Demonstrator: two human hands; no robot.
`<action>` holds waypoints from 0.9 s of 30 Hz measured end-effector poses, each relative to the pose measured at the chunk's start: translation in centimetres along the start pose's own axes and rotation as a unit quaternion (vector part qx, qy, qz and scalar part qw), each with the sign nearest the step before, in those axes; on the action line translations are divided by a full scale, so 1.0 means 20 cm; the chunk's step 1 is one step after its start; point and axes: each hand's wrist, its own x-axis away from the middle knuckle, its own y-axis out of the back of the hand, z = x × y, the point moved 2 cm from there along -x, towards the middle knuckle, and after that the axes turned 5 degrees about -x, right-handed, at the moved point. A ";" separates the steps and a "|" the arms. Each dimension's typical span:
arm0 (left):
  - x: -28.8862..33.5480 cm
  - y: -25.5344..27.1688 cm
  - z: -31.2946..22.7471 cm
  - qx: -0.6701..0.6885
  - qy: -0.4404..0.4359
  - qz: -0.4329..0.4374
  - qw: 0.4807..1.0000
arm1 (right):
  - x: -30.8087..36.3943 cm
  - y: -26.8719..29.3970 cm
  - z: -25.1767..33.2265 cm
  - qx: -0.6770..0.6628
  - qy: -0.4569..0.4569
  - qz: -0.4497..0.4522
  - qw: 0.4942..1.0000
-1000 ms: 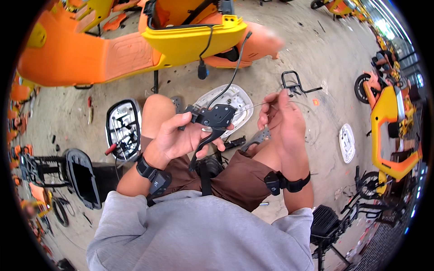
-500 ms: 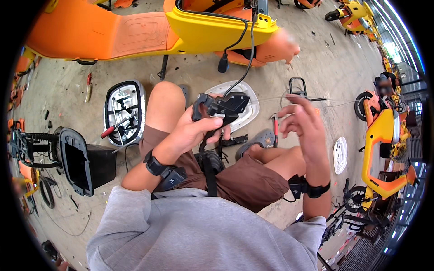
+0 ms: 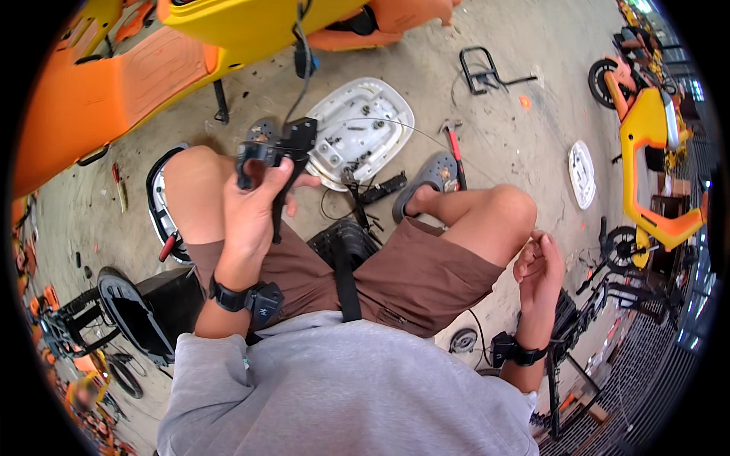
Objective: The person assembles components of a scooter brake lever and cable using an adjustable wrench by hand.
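Over the concrete floor (image 3: pixel 517 137), the left hand (image 3: pixel 252 207) grasps a black, blocky-bodied brake lever (image 3: pixel 299 140); the right hand (image 3: pixel 541 267) is free, loosely curled.

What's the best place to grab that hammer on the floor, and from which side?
The hammer is probably best held midway along its red handle, from above and the person's right: the handle is long and narrow, the head lies at the far end, and the gray shoe sits close on the left.
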 end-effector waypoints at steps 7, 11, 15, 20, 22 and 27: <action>-0.02 -0.01 -0.02 -0.052 -0.023 -0.026 0.998 | -0.08 0.59 -0.83 0.410 -0.025 -0.081 0.908; -0.09 0.00 -0.03 -0.095 0.022 -0.016 0.995 | -0.25 0.50 -1.32 0.553 -0.083 0.044 0.828; -0.18 -0.11 -0.10 -0.078 0.034 0.015 0.996 | -0.36 0.54 -1.61 0.648 -0.167 0.081 0.738; -0.26 -0.11 -0.10 -0.082 0.070 0.046 0.993 | -0.42 0.56 -1.74 0.697 -0.230 0.124 0.668; -0.28 -0.11 -0.07 -0.073 0.093 0.038 0.992 | -0.46 0.58 -1.76 0.703 -0.246 0.125 0.655; -0.26 -0.10 -0.04 -0.039 0.109 0.030 0.993 | -0.49 0.63 -1.83 0.713 -0.268 0.140 0.633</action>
